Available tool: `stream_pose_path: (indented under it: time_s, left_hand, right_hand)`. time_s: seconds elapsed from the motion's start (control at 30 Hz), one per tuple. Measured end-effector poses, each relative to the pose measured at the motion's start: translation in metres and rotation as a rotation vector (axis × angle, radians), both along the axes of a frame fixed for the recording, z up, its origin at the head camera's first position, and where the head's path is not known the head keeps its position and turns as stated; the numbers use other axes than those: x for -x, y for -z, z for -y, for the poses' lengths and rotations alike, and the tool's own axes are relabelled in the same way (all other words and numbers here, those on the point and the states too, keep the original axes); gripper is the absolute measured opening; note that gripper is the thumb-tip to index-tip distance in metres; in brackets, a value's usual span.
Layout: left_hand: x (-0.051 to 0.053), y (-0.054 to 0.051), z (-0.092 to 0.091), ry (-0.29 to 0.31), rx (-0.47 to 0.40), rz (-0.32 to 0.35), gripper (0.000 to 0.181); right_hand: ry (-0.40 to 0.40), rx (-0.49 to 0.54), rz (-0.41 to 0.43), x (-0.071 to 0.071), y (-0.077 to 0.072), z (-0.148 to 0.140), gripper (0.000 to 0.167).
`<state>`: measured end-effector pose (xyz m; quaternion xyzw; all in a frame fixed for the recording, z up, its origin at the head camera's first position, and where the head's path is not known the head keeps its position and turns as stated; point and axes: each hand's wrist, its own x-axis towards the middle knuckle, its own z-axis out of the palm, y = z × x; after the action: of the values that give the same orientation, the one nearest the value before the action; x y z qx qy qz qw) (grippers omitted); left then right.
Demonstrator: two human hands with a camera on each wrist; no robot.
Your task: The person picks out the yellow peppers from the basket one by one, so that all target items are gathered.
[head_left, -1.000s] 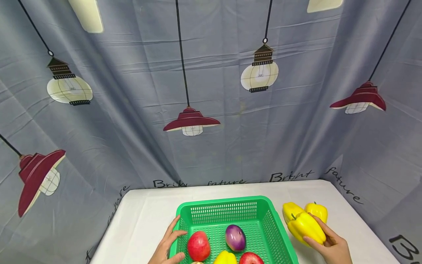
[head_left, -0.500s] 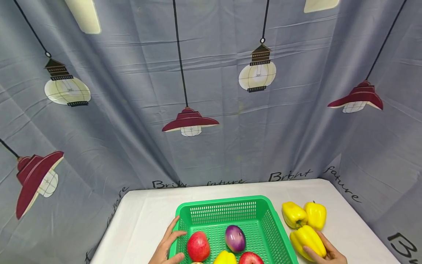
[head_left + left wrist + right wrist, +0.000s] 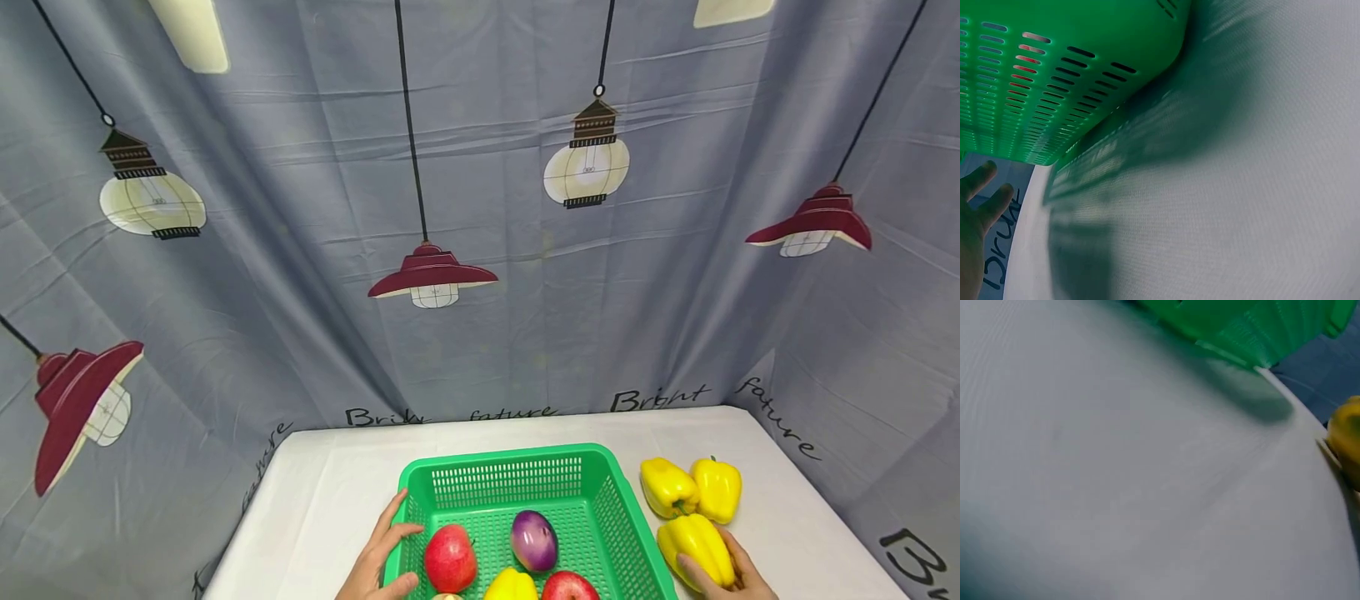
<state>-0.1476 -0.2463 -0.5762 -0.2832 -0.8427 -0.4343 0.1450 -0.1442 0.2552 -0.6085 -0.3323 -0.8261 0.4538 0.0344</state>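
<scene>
My right hand (image 3: 742, 577) holds a yellow bell pepper (image 3: 696, 550), thumb on its near side and fingers on its far right side. The pepper lies low on the white table, by the green basket's right wall. Two more yellow bell peppers (image 3: 667, 487) stand just behind it. Over the left rim of the green basket (image 3: 506, 457) my left hand (image 3: 372, 562) rests with its fingers spread. Inside the basket are a red pomegranate-like fruit (image 3: 451, 558), a purple eggplant (image 3: 535, 541), a yellow pepper (image 3: 512, 587) and a red apple (image 3: 570, 587). The left wrist view shows extended fingers (image 3: 994, 206).
The white table (image 3: 330, 475) extends around the basket. A grey-blue curtain (image 3: 480, 350) printed with lamps hangs behind and beside it. A pale item at the basket's near edge is mostly cut off by the frame. In the right wrist view a yellow thing (image 3: 1346, 440) shows at the right edge.
My right hand has brought the yellow bell pepper down and toward me, from over the other two peppers to the table in front of them. My left hand stays at the basket rim.
</scene>
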Motion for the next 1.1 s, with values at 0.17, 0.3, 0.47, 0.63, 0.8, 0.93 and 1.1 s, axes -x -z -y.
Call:
stream_pose_path:
  time_s: [0.17, 0.3, 0.47, 0.63, 0.8, 0.93, 1.1]
  left_hand:
    - [0.001, 0.0, 0.001, 0.006, -0.005, 0.007, 0.044]
    - [0.0, -0.003, 0.001, 0.008, 0.0, 0.013, 0.044]
    - [0.001, -0.006, 0.002, 0.011, 0.005, 0.007, 0.044]
    - [0.002, -0.006, 0.003, 0.011, 0.011, -0.006, 0.044]
    - [0.003, -0.005, 0.003, 0.003, 0.021, -0.017, 0.045]
    - [0.003, -0.005, 0.003, 0.007, 0.022, -0.016, 0.044]
    - [0.002, -0.005, 0.003, 0.008, 0.017, -0.01, 0.044]
  right_hand:
    - [-0.002, -0.061, -0.009, -0.001, 0.003, 0.005, 0.137]
    - [0.027, -0.044, -0.058, -0.001, 0.005, 0.007, 0.135]
    - [0.026, -0.033, -0.018, 0.0, 0.003, 0.009, 0.154]
    - [0.04, -0.086, 0.038, 0.001, 0.003, 0.01, 0.162]
    - [0.05, -0.087, 0.037, 0.001, 0.002, 0.013, 0.168]
    - [0.014, -0.051, 0.021, 0.001, 0.002, 0.01, 0.168]
    - [-0.006, 0.103, -0.131, 0.005, 0.014, 0.002, 0.155]
